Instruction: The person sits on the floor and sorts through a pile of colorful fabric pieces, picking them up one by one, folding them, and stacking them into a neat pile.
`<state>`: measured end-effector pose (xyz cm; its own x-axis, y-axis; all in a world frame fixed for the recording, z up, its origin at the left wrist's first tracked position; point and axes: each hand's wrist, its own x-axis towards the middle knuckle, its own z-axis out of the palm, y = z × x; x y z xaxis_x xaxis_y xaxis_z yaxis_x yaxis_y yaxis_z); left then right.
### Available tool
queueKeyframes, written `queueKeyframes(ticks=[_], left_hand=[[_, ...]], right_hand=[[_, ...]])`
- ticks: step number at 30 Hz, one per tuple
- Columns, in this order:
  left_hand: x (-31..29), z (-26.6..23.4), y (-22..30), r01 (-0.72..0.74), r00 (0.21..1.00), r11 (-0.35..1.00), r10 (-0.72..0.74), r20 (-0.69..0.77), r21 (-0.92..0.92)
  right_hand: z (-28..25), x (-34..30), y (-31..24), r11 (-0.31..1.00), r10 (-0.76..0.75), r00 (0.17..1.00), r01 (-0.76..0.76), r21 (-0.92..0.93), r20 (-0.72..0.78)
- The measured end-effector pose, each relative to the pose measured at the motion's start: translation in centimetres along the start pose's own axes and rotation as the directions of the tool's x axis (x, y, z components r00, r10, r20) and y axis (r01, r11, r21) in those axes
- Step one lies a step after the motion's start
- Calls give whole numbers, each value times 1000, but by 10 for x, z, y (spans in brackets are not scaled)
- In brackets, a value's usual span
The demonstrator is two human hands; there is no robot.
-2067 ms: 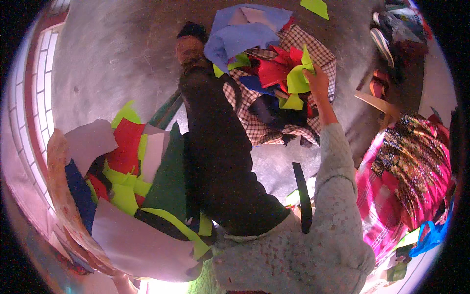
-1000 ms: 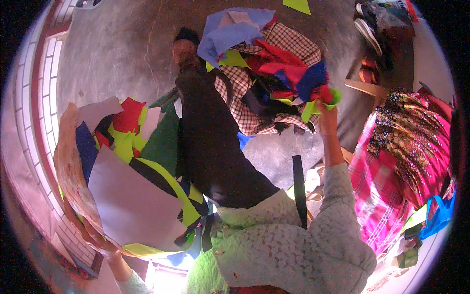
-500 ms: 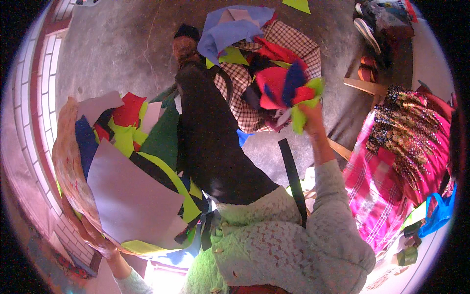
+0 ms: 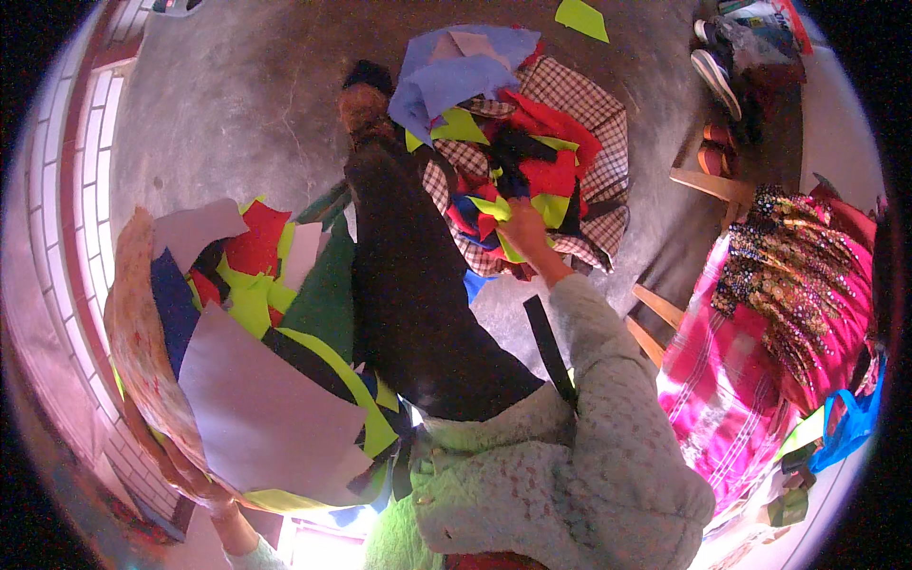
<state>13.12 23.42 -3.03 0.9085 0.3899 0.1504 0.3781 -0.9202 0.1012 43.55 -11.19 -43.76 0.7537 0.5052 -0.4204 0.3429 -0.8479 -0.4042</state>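
Note:
A checked cloth bag (image 4: 603,123) stands open on the floor, heaped with red, black, navy and neon-yellow fabric scraps (image 4: 549,178). Down among them is my right hand (image 4: 527,233), its fingers closed around some neon-yellow and dark pieces; the fingertips are partly hidden. At the lower left my left hand (image 4: 195,483) grips the outer side of a pale patterned cloth sack (image 4: 133,309) by my leg. This sack is full of scraps too, with a large pale lilac piece (image 4: 261,408) on top beside neon, red, navy and green ones.
My dark-trousered leg (image 4: 427,294) stretches between the two bags. Light-blue cloth (image 4: 446,71) lies over the checked bag's far side. A neon scrap (image 4: 581,19) rests on the floor. At right are a wooden bench (image 4: 698,180), shoes (image 4: 714,81), pink cloth (image 4: 722,380) and a blue bag (image 4: 845,427).
My right hand has moved left and down into the checked bag with its bunch of scraps, which it held up at the bag's right side before. My left hand stays on the sack.

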Motion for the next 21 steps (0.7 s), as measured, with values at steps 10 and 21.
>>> queueKeyframes(ticks=[10,21], left_hand=[[4,-5,3,68,997,998,-68,20,-6],[2,-3,2,79,996,996,-80,27,45]], right_hand=[[-115,74,38,887,-95,978,167,429,-185],[-106,143,26,998,-34,986,23,65,165]])
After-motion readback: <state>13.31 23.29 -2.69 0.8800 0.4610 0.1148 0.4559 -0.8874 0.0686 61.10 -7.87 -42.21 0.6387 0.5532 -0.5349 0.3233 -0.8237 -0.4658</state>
